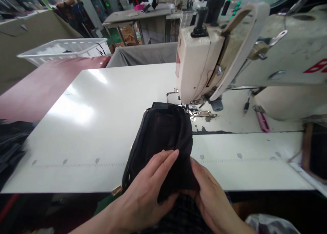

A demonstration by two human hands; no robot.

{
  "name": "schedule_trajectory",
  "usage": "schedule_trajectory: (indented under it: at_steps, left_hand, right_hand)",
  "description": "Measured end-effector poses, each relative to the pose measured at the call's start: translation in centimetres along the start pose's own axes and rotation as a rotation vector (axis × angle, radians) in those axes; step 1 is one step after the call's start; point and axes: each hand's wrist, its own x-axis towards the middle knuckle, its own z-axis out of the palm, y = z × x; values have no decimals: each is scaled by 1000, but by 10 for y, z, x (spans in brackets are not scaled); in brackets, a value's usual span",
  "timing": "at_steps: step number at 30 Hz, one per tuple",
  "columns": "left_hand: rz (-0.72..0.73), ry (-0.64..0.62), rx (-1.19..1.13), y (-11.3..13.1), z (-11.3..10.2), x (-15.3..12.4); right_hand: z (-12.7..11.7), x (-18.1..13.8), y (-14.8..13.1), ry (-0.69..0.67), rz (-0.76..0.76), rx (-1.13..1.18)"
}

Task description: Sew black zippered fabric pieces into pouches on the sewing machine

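Note:
A black fabric pouch (163, 135) with a zipper and a gold zipper pull (117, 190) lies on the white sewing table (102, 125). Its far edge sits beside the presser foot (190, 110) of the cream sewing machine (230, 57). My left hand (145, 193) lies on the pouch's near end, fingers stretched flat over the fabric and thumb curled under its edge. My right hand (212, 200) grips the pouch's near right corner, fingers tucked beneath the fabric.
A white plastic basket (63, 50) stands at the far left on a maroon surface (38, 87). A pink tool (263, 120) lies right of the needle. Dark cloth (10, 145) is heaped at the left edge. Other work tables stand behind.

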Motion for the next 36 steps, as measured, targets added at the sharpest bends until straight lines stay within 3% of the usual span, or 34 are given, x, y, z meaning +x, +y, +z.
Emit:
schedule_trajectory:
  at_steps: [3, 8, 14, 18, 24, 29, 36]
  left_hand:
    - [-7, 28, -12, -2, 2, -6]
    - [42, 54, 9, 2, 2, -8]
    - [55, 248, 42, 7, 16, -6]
    - [131, 302, 73, 8, 20, -3]
    - [193, 417, 133, 18, 27, 3]
    - [301, 511, 212, 16, 35, 5]
    - [268, 522, 144, 14, 29, 5]
  right_hand:
    - [4, -5, 0, -20, 41, 61]
    - [6, -13, 2, -66, -24, 94]
    - [6, -17, 2, 11, 19, 205]
    - [4, -17, 1, -6, 39, 266]
    - [1, -16, 6, 64, 19, 189]
    - [-3, -16, 15, -36, -44, 87]
    - [-1, -20, 15, -113, -16, 219]
